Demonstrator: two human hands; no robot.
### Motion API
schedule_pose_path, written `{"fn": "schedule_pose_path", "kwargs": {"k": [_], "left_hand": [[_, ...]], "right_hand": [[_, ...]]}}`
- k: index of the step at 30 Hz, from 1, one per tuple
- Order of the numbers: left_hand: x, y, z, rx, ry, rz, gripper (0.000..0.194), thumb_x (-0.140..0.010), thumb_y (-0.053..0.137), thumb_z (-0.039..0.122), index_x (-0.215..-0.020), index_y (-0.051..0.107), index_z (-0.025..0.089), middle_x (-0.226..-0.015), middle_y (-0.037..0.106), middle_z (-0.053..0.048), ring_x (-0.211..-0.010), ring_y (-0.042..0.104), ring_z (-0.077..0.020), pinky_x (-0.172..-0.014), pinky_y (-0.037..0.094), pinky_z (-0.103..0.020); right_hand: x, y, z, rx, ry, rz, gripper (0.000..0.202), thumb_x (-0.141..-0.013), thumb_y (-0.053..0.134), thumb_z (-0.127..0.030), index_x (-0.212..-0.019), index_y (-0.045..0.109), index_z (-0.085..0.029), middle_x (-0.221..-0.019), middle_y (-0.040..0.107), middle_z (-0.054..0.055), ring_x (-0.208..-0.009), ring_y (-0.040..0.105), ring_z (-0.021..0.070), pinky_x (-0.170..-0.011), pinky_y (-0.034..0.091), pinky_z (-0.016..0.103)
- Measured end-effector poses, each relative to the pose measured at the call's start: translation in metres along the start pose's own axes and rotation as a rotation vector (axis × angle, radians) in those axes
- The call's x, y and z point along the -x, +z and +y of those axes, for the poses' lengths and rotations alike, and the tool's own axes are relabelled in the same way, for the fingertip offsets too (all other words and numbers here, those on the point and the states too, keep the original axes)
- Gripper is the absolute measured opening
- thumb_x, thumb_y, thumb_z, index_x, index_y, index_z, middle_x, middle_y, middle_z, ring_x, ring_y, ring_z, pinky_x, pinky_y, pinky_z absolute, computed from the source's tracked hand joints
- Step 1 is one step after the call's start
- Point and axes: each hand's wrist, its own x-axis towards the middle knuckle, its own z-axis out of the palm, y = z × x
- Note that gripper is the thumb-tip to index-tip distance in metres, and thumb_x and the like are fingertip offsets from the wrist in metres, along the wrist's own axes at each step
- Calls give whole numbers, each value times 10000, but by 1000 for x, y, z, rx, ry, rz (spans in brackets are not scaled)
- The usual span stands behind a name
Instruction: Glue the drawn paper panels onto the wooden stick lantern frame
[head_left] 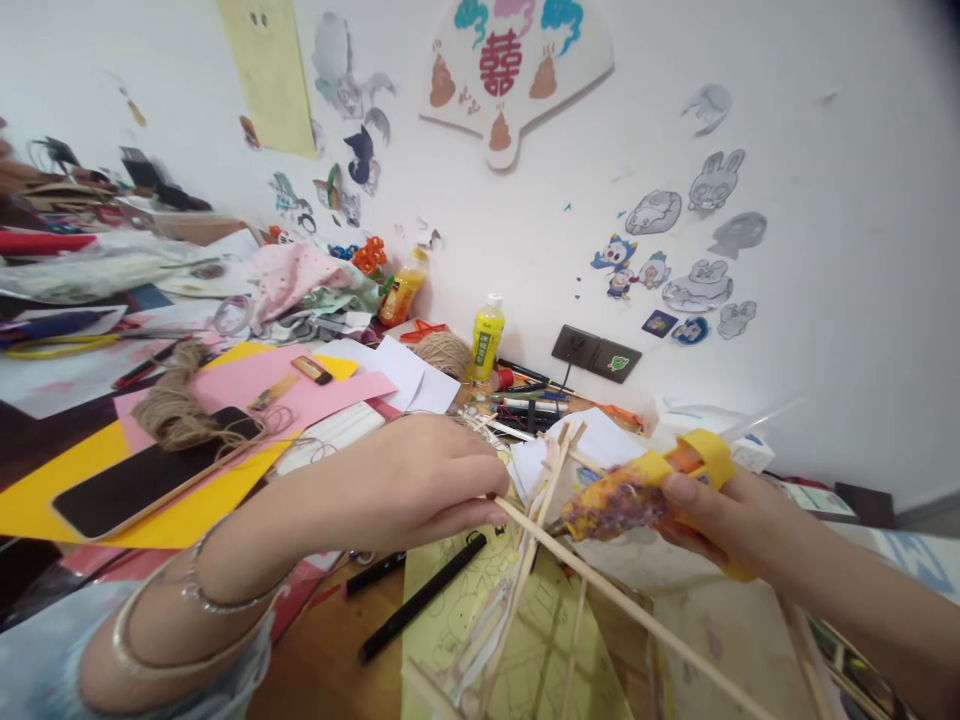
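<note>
My left hand point(420, 485) pinches the end of a long thin wooden stick point(637, 612), which slants down to the lower right. In my right hand point(712, 520) is a yellow hot glue gun point(622, 495) with purple stains; a clear glue stick point(772, 415) pokes out of its back. The gun's nozzle points left, close to the stick and to a frame of joined wooden sticks point(517, 585). Whether the nozzle touches the wood I cannot tell. Beneath the frame lies a yellow sheet with line drawings point(442, 600).
Two black markers point(424, 597) lie by the yellow sheet. Left are a phone point(150, 480), a twine bundle point(176, 400) and coloured paper point(45, 505). A drink bottle point(487, 340), a ball of twine point(442, 355) and several pens point(532, 405) stand or lie near the wall.
</note>
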Motion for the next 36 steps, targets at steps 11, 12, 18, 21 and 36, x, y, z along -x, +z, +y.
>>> {"fn": "schedule_pose_path", "kwargs": {"k": [11,12,18,21,36], "left_hand": [[0,1,-1,10,8,-4,242,-958,385,293,-791,517,177,-674,565,-11,-611,496,-131,-554,336,-263],[0,0,-1,10,7,-5,247,-958,383,297,-788,517,179,-673,567,-11,-612,498,-131,-554,336,-262],[-1,-1,0,-10,5,-7,269,-964,360,307,-787,519,180,-665,566,-16,-603,491,-134,-550,335,-268],[-1,0,-1,-5,8,-12,267,-966,354,305,-794,519,183,-664,566,-16,-602,489,-134,-551,338,-267],[2,3,-2,-22,-2,-11,289,-967,349,317,-785,527,179,-658,573,-19,-595,498,-136,-545,333,-268]], "right_hand": [[2,-2,3,60,-14,65,586,-587,614,-777,-644,475,-211,-446,352,-79,-400,241,63,-406,146,231],[3,-2,4,72,-16,70,582,-590,613,-775,-646,479,-211,-439,343,-81,-398,242,66,-404,146,233],[5,-2,7,5,-5,30,570,-620,605,-762,-646,448,-215,-434,295,-93,-393,211,58,-407,138,225],[4,0,6,-10,2,-10,571,-631,587,-768,-639,416,-223,-411,261,-102,-379,179,55,-403,100,228],[5,-6,8,152,-46,91,544,-661,571,-751,-626,466,-218,-451,307,-71,-409,238,77,-392,136,242]]}}
